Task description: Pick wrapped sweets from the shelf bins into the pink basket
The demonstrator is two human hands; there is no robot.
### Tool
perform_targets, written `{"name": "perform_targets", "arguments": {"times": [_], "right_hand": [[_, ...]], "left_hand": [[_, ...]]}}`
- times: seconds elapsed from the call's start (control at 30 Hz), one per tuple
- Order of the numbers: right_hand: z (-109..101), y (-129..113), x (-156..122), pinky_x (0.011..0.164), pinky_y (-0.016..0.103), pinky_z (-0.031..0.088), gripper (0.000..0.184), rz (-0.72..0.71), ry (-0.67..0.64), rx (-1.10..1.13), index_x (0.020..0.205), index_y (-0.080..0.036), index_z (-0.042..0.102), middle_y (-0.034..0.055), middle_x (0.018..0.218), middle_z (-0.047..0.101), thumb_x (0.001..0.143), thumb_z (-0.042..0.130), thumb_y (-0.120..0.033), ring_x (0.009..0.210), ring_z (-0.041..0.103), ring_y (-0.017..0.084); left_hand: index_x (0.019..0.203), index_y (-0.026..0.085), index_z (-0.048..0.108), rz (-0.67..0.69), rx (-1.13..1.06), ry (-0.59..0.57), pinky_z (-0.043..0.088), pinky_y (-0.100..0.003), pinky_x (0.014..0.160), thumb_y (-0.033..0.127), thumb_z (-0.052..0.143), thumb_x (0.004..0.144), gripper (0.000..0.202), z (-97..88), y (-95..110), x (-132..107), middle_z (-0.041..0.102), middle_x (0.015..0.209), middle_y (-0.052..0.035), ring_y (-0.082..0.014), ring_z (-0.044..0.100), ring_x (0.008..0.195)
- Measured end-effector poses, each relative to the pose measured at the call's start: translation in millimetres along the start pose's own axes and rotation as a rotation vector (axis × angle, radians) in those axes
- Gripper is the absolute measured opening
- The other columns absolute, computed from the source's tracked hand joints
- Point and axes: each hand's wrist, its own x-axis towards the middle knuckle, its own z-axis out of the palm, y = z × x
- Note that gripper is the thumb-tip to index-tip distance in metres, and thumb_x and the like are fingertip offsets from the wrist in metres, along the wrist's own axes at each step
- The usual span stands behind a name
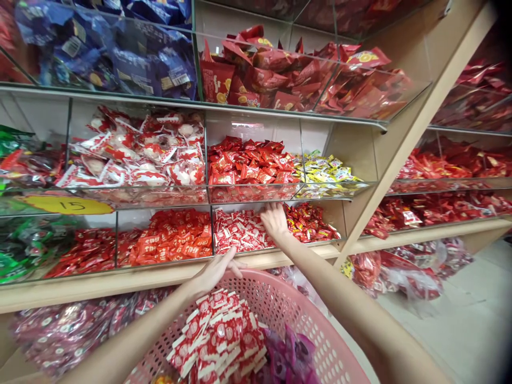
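Note:
In the lower row of the shelf, my right hand [275, 220] reaches into a bin of small red-and-white wrapped candies [239, 229]. It lies over their right side, near the red-and-yellow candies [310, 221], fingers loosely extended; I see nothing held. My left hand [216, 273] is at the shelf's front edge, just above the far rim of a pink perforated basket [288, 298], with thumb and fingers apart and nothing in it. Inside the basket lie a heap of red-and-white packets [224, 336] and some purple wrapped sweets [290, 354].
Clear dividers split the shelf into bins. Orange-red packets [172, 237] lie left of my hands. Above are red packets [252, 165], yellow packets [328, 168] and white-and-red packets [148, 149]. A yellow price tag [68, 204] hangs left. Bagged goods [80, 325] sit under the shelf.

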Motion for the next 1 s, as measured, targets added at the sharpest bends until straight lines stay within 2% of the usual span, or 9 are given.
{"name": "perform_targets", "arguments": {"times": [0.13,0.23,0.33,0.43,0.53,0.63,0.73,0.9,1.0], "right_hand": [[-19.9,-7.7,-31.5,0.077,0.039,0.037,0.024,0.143,0.118,0.07,0.092,-0.011,0.063,0.0194,0.096,0.061,0.087,0.04,-0.013,0.093,0.053,0.03],[-21.3,-18.1,-55.5,0.07,0.031,0.039,0.014,0.205,0.191,0.454,0.077,-0.018,0.059,0.0075,0.082,0.061,0.084,0.047,-0.022,0.079,0.054,0.02],[-15.3,-28.2,-71.0,0.063,0.026,0.039,0.015,0.148,0.172,0.918,0.068,-0.02,0.052,0.0,0.069,0.056,0.082,0.052,-0.027,0.065,0.051,0.014],[-8.5,-34.5,-77.9,0.062,0.026,0.04,0.02,0.087,0.143,1.238,0.07,-0.02,0.051,-0.0026,0.066,0.053,0.082,0.053,-0.036,0.063,0.049,0.013],[-4.3,-37.4,-80.6,0.065,0.028,0.044,0.028,0.141,0.091,1.471,0.07,-0.021,0.052,-0.0022,0.066,0.055,0.077,0.06,-0.046,0.064,0.053,0.014],[-2.4,-39.4,-82.5,0.068,0.032,0.048,0.035,0.271,0.054,1.633,0.068,-0.021,0.053,-0.0009,0.065,0.059,0.065,0.071,-0.05,0.064,0.059,0.016],[-0.9,-41.9,-84.1,0.069,0.032,0.049,0.034,0.368,0.061,1.742,0.068,-0.02,0.054,-0.001,0.062,0.062,0.061,0.075,-0.046,0.062,0.062,0.016],[-0.6,-44.9,-86.9,0.063,0.028,0.049,0.026,0.424,0.068,1.849,0.073,-0.019,0.057,-0.0022,0.06,0.064,0.062,0.074,-0.035,0.059,0.063,0.014],[-3.8,-46.3,-90.2,0.057,0.024,0.047,0.019,0.4,-0.022,1.887,0.076,-0.018,0.059,-0.0036,0.056,0.064,0.065,0.07,-0.029,0.054,0.061,0.012]], "left_hand": [[0.058,0.017,0.071,0.001,0.002,0.0,0.029,-0.045,0.106,0.066,0.027,0.086,0.072,1.4,-0.5,1.9,0.072,0.102,-0.0095,-0.0291,0.06,0.104],[0.06,0.016,0.073,0.004,0.013,-0.019,0.029,-0.044,0.107,0.065,0.026,0.087,0.073,2.5,-2.9,4.6,0.072,0.103,-0.0095,-0.0283,0.061,0.104],[0.064,0.016,0.074,0.011,0.028,-0.026,0.027,-0.042,0.108,0.064,0.024,0.089,0.074,2.6,-5.4,5.6,0.072,0.104,-0.0092,-0.0278,0.06,0.106],[0.065,0.016,0.074,0.011,0.013,-0.037,0.023,-0.042,0.11,0.064,0.023,0.089,0.074,2.1,-7.3,5.1,0.071,0.107,-0.0088,-0.028,0.059,0.108],[0.065,0.016,0.074,0.015,-0.014,-0.055,0.025,-0.041,0.11,0.063,0.024,0.088,0.073,1.9,-8.9,5.5,0.07,0.109,-0.0088,-0.0283,0.058,0.109],[0.067,0.015,0.075,0.03,-0.018,-0.059,0.029,-0.041,0.107,0.057,0.028,0.089,0.067,1.8,-8.8,6.6,0.071,0.107,-0.0079,-0.0282,0.059,0.108],[0.068,0.015,0.075,0.048,-0.033,-0.075,0.034,-0.041,0.104,0.045,0.035,0.087,0.054,1.5,-5.5,5.7,0.072,0.105,-0.0071,-0.0281,0.06,0.106],[0.068,0.015,0.073,0.042,-0.08,-0.119,0.037,-0.04,0.102,0.033,0.035,0.078,0.043,1.0,-1.5,3.9,0.073,0.095,-0.0072,-0.0266,0.061,0.102],[0.066,0.015,0.068,0.007,-0.116,-0.082,0.039,-0.041,0.098,0.034,0.036,0.075,0.039,1.2,-4.5,6.6,0.073,0.085,-0.0074,-0.0259,0.063,0.092]]}}
